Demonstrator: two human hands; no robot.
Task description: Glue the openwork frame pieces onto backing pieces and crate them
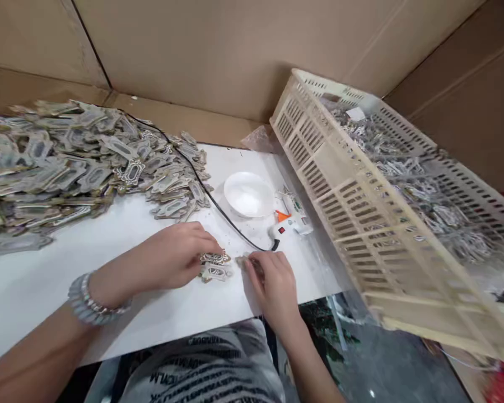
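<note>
My left hand (185, 252), with a beaded bracelet (88, 302) at the wrist, has its fingers curled round the near end of a small ornate frame-shaped piece (216, 258). A second pale, frame-shaped piece (216, 272) lies flat just below it on the white table (159, 310). To the right, my right hand (277, 277) is closed with thumb and fingers on a small brownish ornate piece (241, 262). Most of that piece is covered by the fingers, so its full shape is hidden. A small gap separates the two hands.
A large heap of similar ornate pieces (79, 145) covers the table's left back. Ahead are a white bowl (250, 194) and a white glue gun (292, 225) with an orange trigger. Its black cable (201, 182) crosses the table. A cream plastic crate (331, 168) holds bagged pieces.
</note>
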